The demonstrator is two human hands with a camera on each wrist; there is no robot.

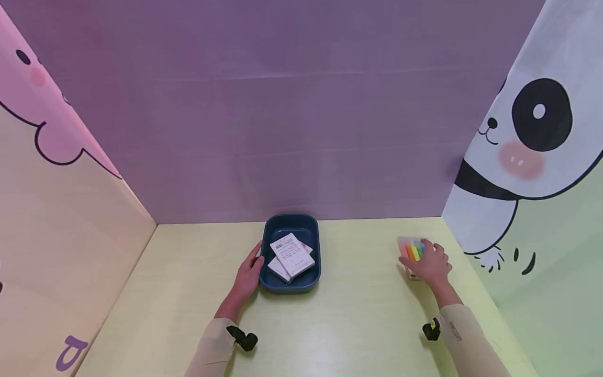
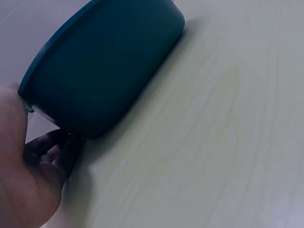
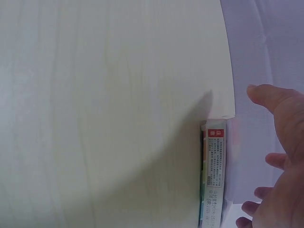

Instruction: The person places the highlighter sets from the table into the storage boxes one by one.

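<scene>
Fingers of the person's left hand (image 1: 247, 275) lie fairly straight against the left wall of a dark blue tray (image 1: 312, 283), thumb at the rim, likely steadying it rather than gripping it. Fingers of the right hand (image 1: 431, 264) curl loosely over a pack of coloured markers (image 1: 411, 250), well to the right of the tray; whether they actually pinch the pack cannot be told, since the right wrist view shows them spread beside it.

Largest of all, a pale yellow-green desk (image 1: 358, 314) carries everything, boxed in by a purple back panel (image 1: 301, 115), with cartoon panels on the left and right. The tray sits at the middle of the desk, close to the back panel. Inside the tray lie two small white boxes (image 1: 292, 255), one stacked askew on the other. The marker pack lies flat near the desk's right edge, far from the tray.
</scene>
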